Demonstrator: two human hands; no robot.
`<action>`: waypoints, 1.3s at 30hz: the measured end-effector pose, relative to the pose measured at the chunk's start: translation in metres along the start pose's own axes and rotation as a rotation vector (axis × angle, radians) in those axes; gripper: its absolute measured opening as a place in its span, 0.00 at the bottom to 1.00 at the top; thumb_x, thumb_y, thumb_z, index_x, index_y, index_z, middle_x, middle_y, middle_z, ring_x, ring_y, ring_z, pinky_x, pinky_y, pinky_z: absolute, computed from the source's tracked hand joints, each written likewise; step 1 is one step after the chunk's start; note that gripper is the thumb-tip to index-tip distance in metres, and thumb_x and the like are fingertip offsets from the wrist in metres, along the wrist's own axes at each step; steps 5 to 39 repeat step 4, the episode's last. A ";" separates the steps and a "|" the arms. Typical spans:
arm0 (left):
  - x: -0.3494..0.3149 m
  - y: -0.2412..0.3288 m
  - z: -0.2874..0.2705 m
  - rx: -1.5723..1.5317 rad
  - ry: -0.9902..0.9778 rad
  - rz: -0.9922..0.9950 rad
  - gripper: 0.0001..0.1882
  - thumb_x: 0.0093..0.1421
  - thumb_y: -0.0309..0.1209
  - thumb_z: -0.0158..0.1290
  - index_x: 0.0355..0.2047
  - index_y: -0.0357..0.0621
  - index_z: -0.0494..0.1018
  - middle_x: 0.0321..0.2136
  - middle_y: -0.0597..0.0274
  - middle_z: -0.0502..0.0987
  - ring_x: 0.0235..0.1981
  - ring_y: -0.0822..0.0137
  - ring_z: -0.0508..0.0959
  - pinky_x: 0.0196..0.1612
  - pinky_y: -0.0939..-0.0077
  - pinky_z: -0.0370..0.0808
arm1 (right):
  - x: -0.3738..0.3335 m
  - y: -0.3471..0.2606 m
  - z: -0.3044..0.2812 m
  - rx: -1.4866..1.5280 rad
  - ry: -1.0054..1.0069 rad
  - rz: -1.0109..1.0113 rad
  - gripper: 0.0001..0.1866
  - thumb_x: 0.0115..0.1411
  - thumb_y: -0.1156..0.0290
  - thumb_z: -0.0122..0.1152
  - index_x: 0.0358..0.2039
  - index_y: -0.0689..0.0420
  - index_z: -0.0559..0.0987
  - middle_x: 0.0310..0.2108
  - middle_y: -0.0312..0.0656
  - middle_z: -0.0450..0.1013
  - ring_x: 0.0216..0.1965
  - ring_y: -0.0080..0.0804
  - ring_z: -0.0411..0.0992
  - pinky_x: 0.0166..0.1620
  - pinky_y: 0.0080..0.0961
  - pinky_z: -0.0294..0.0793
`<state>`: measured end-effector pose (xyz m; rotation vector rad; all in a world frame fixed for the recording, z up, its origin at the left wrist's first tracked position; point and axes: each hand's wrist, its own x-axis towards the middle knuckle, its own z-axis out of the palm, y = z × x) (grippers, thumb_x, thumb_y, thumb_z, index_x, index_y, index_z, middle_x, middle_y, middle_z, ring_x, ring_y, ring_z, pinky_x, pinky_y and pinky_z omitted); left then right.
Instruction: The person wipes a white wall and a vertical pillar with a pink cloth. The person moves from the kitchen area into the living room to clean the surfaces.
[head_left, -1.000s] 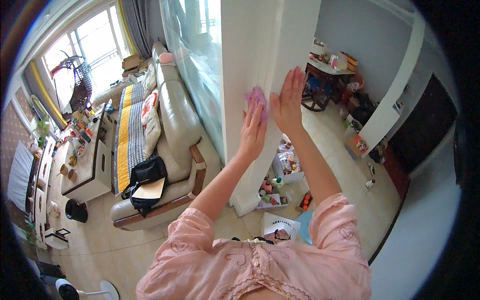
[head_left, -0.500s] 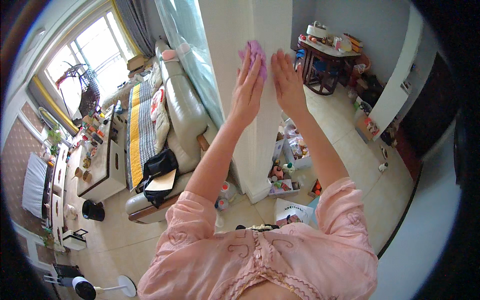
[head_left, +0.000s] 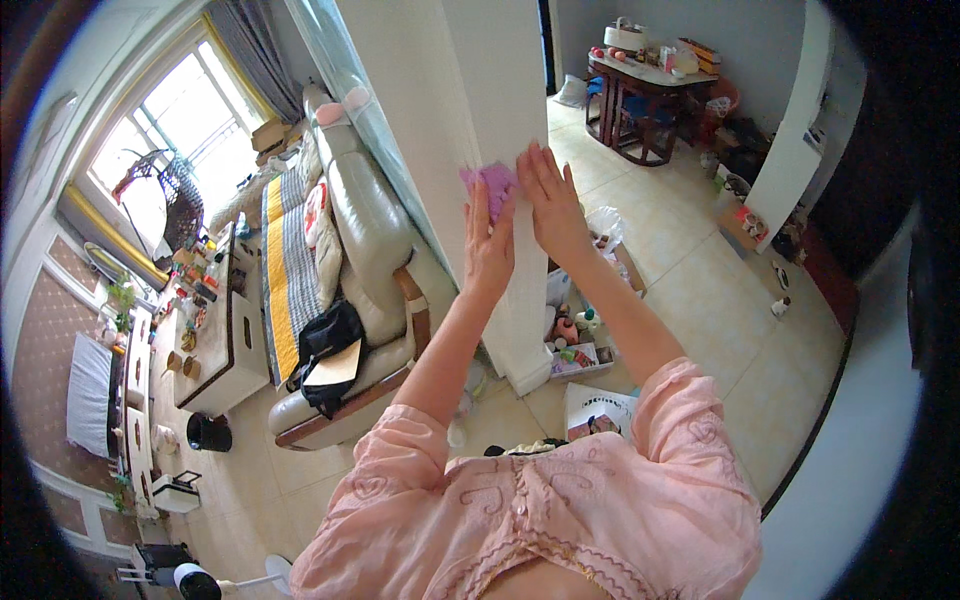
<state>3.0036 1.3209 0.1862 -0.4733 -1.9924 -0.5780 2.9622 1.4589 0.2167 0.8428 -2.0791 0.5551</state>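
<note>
A white pillar (head_left: 420, 90) rises in front of me, and both of my arms reach out to it. My left hand (head_left: 487, 262) presses a crumpled purple cloth (head_left: 492, 182) against the pillar's front near its corner, fingers stretched up over it. Part of the cloth bulges out between the fingers and above their tips. On the other side of that corner, my right hand (head_left: 556, 215) lies with fingers straight and nearly together along the pillar's right face; nothing shows in it.
Boxes of bottles and packets (head_left: 580, 358) stand on the floor at the pillar's right foot. A leather sofa (head_left: 365, 225) with a black bag (head_left: 328, 350) is to the left. A cluttered dark table (head_left: 655, 80) stands far right. A black bin (head_left: 209, 432) sits at left.
Both hands have slid down the pillar, the purple cloth moving with my left hand. The view has shifted and tilted a little.
</note>
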 end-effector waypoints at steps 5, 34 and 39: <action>-0.067 -0.017 0.020 -0.001 -0.158 -0.111 0.29 0.57 0.18 0.47 0.59 0.50 0.63 0.66 0.49 0.44 0.66 0.46 0.50 0.63 0.44 0.51 | 0.002 -0.005 0.000 0.030 0.029 0.006 0.42 0.47 0.87 0.45 0.66 0.55 0.50 0.68 0.48 0.42 0.67 0.52 0.44 0.64 0.54 0.44; -0.067 -0.017 0.020 -0.001 -0.158 -0.111 0.29 0.57 0.18 0.47 0.59 0.50 0.63 0.66 0.49 0.44 0.66 0.46 0.50 0.63 0.44 0.51 | 0.002 -0.005 0.000 0.030 0.029 0.006 0.42 0.47 0.87 0.45 0.66 0.55 0.50 0.68 0.48 0.42 0.67 0.52 0.44 0.64 0.54 0.44; -0.067 -0.017 0.020 -0.001 -0.158 -0.111 0.29 0.57 0.18 0.47 0.59 0.50 0.63 0.66 0.49 0.44 0.66 0.46 0.50 0.63 0.44 0.51 | 0.002 -0.005 0.000 0.030 0.029 0.006 0.42 0.47 0.87 0.45 0.66 0.55 0.50 0.68 0.48 0.42 0.67 0.52 0.44 0.64 0.54 0.44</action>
